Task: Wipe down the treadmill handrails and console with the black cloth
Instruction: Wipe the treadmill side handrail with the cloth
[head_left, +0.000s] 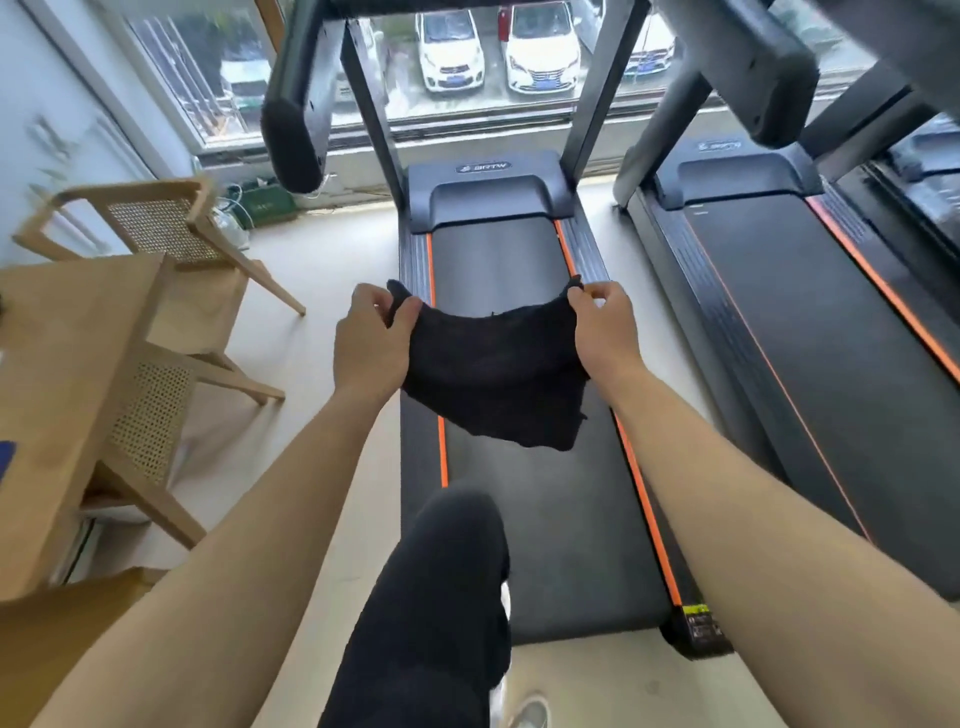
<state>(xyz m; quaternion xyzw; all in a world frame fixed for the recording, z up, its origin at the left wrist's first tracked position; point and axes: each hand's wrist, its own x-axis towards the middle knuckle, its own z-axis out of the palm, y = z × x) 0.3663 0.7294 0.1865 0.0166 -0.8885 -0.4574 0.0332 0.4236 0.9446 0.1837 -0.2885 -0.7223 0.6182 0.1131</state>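
A black cloth (496, 371) hangs spread out between both hands above the treadmill belt (519, 519). My left hand (371, 340) pinches its left top corner, and my right hand (605, 325) pinches its right top corner. The treadmill's left handrail (293, 119), padded and dark, juts toward me at the upper left. Its right handrail (753, 62) reaches in at the upper right. The console is cut off by the top edge of the view. A leg in black trousers steps onto the rear of the belt.
A second treadmill (831, 338) stands close on the right. Two wooden cane chairs (156, 228) and a wooden table (67, 364) sit at the left. A window with parked cars outside runs along the far wall.
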